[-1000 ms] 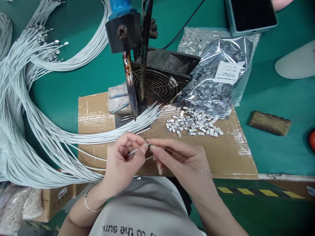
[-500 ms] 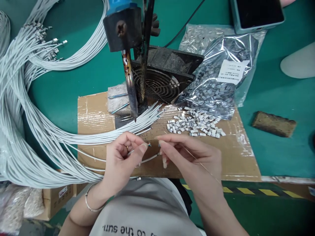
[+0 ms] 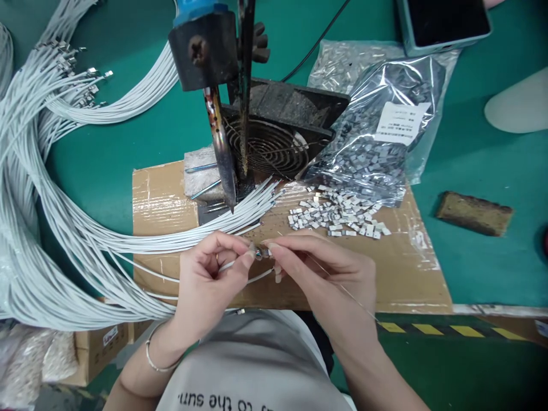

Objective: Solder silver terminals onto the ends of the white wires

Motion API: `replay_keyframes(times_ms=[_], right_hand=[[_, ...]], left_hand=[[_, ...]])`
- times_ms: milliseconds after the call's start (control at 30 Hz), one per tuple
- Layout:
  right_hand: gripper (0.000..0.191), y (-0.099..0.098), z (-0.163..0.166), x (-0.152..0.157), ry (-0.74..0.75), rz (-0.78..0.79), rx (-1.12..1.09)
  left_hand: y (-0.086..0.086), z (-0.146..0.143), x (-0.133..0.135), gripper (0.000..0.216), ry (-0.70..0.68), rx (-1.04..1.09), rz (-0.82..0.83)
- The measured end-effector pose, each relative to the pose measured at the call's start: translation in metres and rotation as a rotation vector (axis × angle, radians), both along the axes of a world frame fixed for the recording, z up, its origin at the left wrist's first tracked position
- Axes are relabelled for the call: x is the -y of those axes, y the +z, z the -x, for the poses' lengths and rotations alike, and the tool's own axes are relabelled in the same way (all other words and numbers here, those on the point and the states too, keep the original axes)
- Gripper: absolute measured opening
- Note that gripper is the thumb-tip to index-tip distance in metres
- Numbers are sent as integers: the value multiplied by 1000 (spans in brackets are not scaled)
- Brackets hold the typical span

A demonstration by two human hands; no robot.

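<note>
My left hand (image 3: 216, 271) pinches a white cable (image 3: 225, 266) close to its stripped end, where small coloured wires show. Facing it, my right hand (image 3: 327, 271) is closed on a small metal connector (image 3: 266, 252), which meets the wire ends between my fingertips. A thin solder wire (image 3: 351, 295) runs through the right hand and trails back over the wrist. Below the fingertips, another white cable (image 3: 259, 277) passes between the hands. Just above them, a soldering iron (image 3: 225, 165) points down from its clamp, its tip over a bundle of white cables (image 3: 205, 231).
Loose metal connectors (image 3: 342, 214) lie on the cardboard (image 3: 398, 274), beside a clear bag of connectors (image 3: 385, 142). A black fan (image 3: 274, 142) stands behind the iron. Large coils of white cable (image 3: 25, 171) fill the left. A brown sponge (image 3: 474, 214) and a phone (image 3: 443, 23) are at right.
My right hand has moved left, bringing the connector up to the cable end held in my left hand; the gap between them has closed. The whole view has shifted slightly.
</note>
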State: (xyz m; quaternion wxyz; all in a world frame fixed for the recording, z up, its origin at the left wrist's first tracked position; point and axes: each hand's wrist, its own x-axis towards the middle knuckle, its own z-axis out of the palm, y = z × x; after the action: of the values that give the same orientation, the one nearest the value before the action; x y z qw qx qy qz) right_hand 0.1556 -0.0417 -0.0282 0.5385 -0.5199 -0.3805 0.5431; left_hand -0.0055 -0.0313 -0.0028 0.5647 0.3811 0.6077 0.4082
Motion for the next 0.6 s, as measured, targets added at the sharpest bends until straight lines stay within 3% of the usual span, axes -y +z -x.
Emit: replay_keyframes(times_ms=[600], right_hand=[[28,2,2,-4,19,-87,76]], left_hand=[[4,-1,-3,14,-29,-7,-14]])
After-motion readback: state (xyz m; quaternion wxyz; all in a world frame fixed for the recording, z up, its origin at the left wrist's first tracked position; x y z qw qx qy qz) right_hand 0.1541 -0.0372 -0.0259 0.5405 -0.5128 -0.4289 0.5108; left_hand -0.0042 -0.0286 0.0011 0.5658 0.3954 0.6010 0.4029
